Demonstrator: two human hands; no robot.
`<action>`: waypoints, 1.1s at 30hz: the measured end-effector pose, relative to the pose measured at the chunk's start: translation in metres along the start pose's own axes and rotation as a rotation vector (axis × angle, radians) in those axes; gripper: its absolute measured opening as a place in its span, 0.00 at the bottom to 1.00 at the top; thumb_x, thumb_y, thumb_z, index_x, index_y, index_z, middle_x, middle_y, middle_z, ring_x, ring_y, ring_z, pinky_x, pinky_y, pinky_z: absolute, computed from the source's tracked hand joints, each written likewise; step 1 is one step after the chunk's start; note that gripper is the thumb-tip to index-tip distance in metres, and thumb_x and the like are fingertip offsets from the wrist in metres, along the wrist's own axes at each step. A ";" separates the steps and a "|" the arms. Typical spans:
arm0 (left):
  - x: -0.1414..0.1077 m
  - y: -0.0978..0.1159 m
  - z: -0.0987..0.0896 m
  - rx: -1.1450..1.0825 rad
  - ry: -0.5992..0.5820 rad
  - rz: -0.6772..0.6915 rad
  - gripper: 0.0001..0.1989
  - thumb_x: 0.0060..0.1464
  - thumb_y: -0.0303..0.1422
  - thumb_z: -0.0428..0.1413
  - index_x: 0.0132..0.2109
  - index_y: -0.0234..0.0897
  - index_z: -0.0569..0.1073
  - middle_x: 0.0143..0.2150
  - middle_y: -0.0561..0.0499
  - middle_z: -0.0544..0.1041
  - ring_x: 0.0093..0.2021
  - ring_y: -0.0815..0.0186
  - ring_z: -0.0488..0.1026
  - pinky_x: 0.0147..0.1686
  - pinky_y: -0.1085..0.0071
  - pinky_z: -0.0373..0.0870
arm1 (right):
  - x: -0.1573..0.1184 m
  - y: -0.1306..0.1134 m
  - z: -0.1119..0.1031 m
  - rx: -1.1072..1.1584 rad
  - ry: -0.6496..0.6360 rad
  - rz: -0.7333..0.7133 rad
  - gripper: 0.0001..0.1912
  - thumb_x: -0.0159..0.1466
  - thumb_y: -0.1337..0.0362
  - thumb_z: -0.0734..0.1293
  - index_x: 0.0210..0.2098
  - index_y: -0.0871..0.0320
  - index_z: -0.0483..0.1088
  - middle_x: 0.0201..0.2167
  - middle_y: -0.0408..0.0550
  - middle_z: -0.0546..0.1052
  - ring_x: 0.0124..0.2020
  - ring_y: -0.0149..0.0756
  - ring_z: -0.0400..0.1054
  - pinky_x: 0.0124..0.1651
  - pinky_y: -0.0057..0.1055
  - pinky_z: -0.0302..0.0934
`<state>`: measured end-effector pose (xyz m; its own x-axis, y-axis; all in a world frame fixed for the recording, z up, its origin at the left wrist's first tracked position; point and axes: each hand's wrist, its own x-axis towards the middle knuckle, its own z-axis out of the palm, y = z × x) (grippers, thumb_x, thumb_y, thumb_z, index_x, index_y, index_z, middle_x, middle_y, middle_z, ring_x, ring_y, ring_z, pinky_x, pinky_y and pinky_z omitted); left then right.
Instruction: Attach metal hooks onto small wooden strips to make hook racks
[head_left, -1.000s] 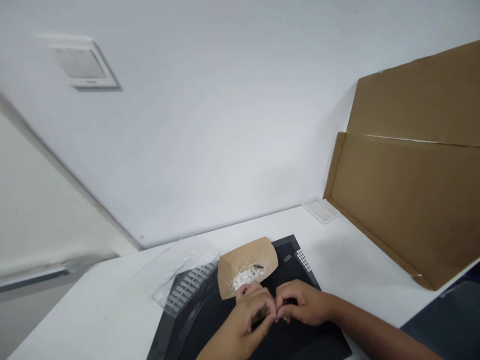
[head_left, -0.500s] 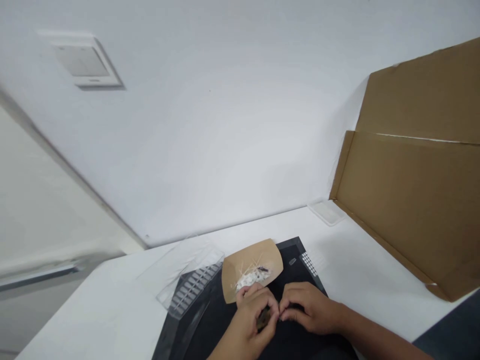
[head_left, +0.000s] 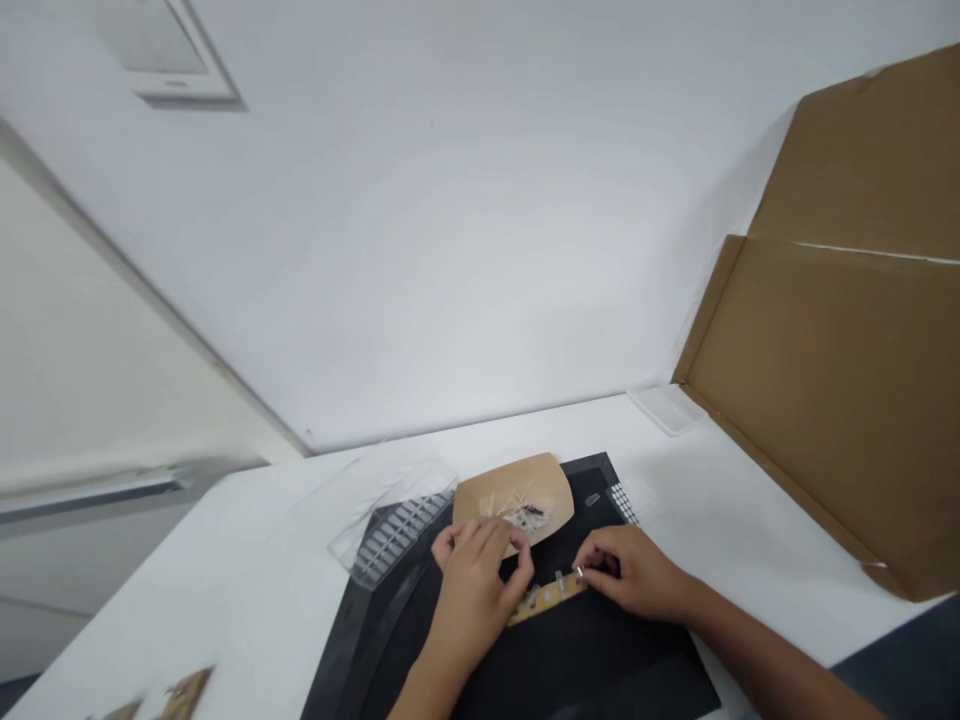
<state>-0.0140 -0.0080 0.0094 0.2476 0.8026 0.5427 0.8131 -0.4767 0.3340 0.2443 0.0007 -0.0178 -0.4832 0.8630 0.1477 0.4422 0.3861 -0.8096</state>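
On the black mat (head_left: 592,660) lies a narrow yellowish strip (head_left: 551,595) with several small clear or whitish pieces on it, one standing up. My right hand (head_left: 630,575) is at the strip's right end, thumb and forefinger pinching a small shiny piece (head_left: 580,572) that looks like a clear nail tip. Over the strip's left end, my left hand (head_left: 480,575) is curved with thumb and forefinger apart; whether it touches the strip is unclear. Just behind it, partly covered by its fingers, is a brown paper tray (head_left: 555,480) with thin sticks and white and dark bits.
A clear compartment box (head_left: 390,540) of nail tips sits left. A sheet of white dots (head_left: 624,505) and a loose clear piece (head_left: 592,499) lie right. Behind is a translucent lid (head_left: 667,408); cardboard (head_left: 825,380) stands right. Patterned pieces (head_left: 184,695) lie front left.
My hands have moved apart, and the strip now shows lying on the mat between them. The left hand has opened. The camera view has tilted down a little.
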 end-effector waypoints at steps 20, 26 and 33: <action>-0.001 0.000 0.002 0.077 0.045 -0.106 0.08 0.71 0.30 0.53 0.48 0.39 0.77 0.46 0.47 0.85 0.47 0.56 0.79 0.51 0.55 0.55 | 0.002 0.015 0.002 0.027 -0.011 -0.043 0.02 0.68 0.65 0.74 0.37 0.55 0.80 0.36 0.46 0.75 0.35 0.35 0.70 0.38 0.30 0.63; -0.002 0.009 -0.004 -0.061 -0.180 0.076 0.10 0.65 0.40 0.61 0.48 0.41 0.77 0.45 0.47 0.83 0.53 0.50 0.74 0.55 0.54 0.56 | 0.003 0.013 0.003 -0.010 -0.023 -0.043 0.02 0.66 0.68 0.75 0.37 0.55 0.80 0.32 0.43 0.75 0.31 0.32 0.67 0.35 0.29 0.59; -0.007 0.011 0.000 -0.139 -0.349 0.145 0.18 0.57 0.42 0.69 0.50 0.41 0.76 0.47 0.47 0.82 0.53 0.50 0.72 0.53 0.53 0.60 | 0.002 0.016 0.003 -0.006 -0.034 -0.064 0.04 0.64 0.69 0.77 0.35 0.56 0.79 0.34 0.43 0.74 0.37 0.34 0.70 0.39 0.29 0.61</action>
<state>-0.0068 -0.0186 0.0096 0.5379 0.7858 0.3053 0.6835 -0.6185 0.3877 0.2475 0.0075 -0.0320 -0.5360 0.8250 0.1790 0.4140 0.4417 -0.7959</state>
